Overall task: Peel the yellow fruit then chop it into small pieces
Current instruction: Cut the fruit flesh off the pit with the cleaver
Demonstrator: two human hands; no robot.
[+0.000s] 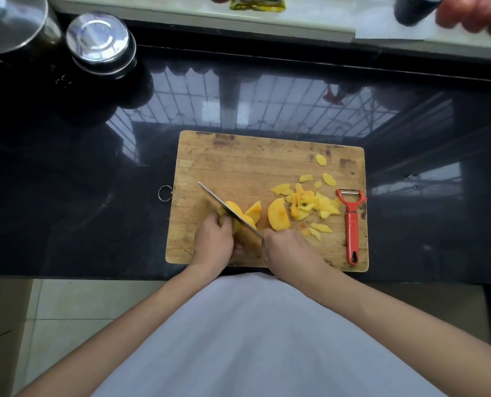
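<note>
A peeled yellow fruit lies on the wooden cutting board, near its front left. My left hand grips the fruit from the left. My right hand holds the handle of a knife, whose blade slants up-left across the fruit. Cut wedges lean beside the blade, and a larger cut half lies just to the right. A heap of yellow peelings sits right of that.
A red peeler lies along the board's right edge. The board rests on a glossy black counter. A steel container and a glass lid stand at the back left. A dark bottle is on the back ledge.
</note>
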